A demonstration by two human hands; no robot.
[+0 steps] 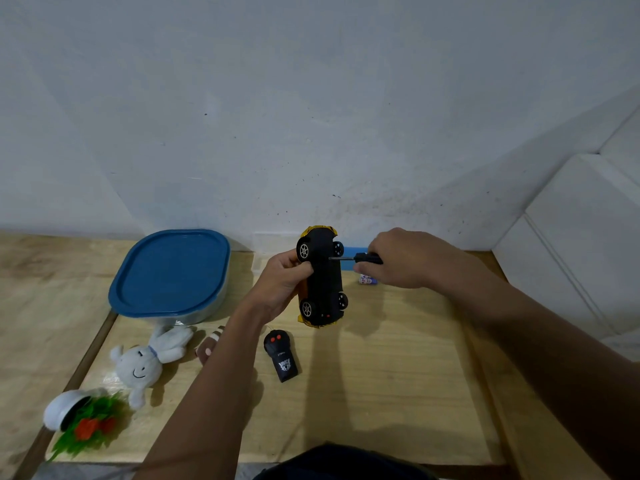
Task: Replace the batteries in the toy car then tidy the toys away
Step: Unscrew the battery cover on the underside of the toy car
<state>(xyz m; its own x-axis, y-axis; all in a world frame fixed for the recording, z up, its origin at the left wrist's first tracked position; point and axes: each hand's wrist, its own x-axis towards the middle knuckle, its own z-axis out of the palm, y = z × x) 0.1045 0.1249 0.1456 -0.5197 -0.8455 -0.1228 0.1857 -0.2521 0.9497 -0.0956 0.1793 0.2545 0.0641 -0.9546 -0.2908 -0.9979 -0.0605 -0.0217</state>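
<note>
left hand [282, 277] gripping toy car [322, 277] belly-up, right hand [401, 258] pinching screwdriver [356, 258], tip sitting on underside. looks like battery cover screw step, next probably needing steady turning.

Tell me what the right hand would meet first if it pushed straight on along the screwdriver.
The black underside of the toy car: the screwdriver in the right hand points at it, tip seemingly touching, though depth is unclear. The left hand holds the car.

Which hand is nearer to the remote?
Left. The left hand holds the car just beyond the remote; the right hand, with the screwdriver, is farther off to the right.
</note>
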